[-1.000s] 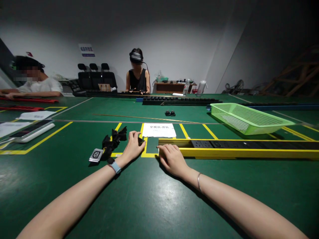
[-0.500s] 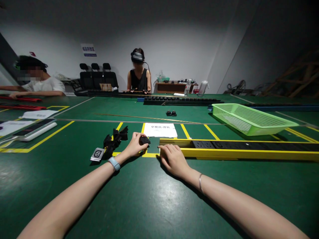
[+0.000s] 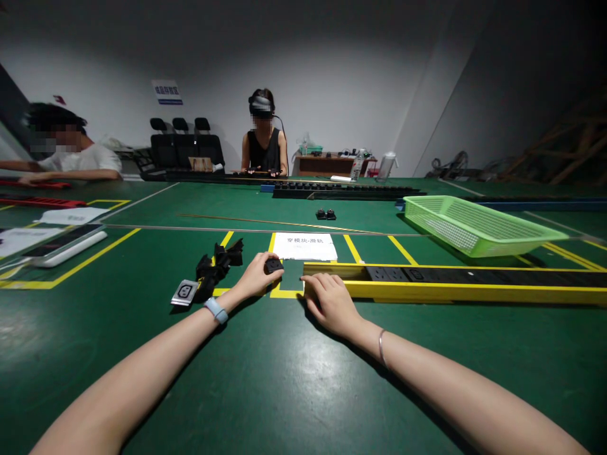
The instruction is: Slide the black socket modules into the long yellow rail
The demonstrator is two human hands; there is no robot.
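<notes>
Left of the yellow rail (image 3: 450, 293), our left hand (image 3: 253, 279) pinches the black module (image 3: 274, 265) by its edges; it seems light and rigid. Our right hand (image 3: 329, 304) lies flat on the rail's end.

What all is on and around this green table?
Table: one, green with yellow lines, under everything.
Yellow rail: one, yellow, right of centre, holding black modules.
Socket module: one, black, held at centre.
Module pile: one heap, black, left of centre.
Loose module: one, pale face up, beside the pile.
Paper label: one, white, behind the rail's end.
Basket: one, light green, right rear.
Small parts: two, black, mid-table.
Other people: two, one in black opposite, one in white far left.
Chairs: three, black, by the wall.
Left hand: one, pinching the socket module.
Right hand: one, resting on the rail's left end.
</notes>
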